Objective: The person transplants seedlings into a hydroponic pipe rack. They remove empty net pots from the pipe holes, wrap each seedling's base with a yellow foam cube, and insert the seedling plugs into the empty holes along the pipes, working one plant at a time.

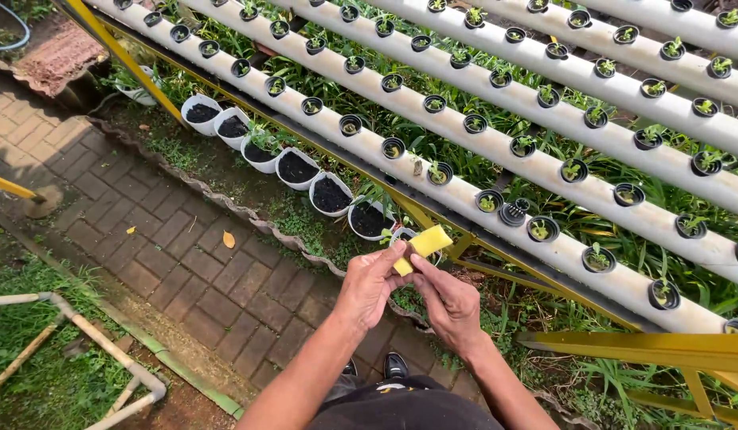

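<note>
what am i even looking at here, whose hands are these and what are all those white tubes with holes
There is one picture, taken by a camera worn on a person's head and looking down, so the two bare hands are that person's own. Their dark shoes show at the bottom, on a brick path.

The left hand and the right hand meet on a small yellow sponge-like block, pinched between the fingers of both.

The white tubes are long pipes lying side by side on a yellow metal frame. Each hole carries a small black cup, most with a green seedling in it. One cup rests loose between two pipes.

Below the pipes, a row of white containers filled with dark soil lines the path's edge.
</note>
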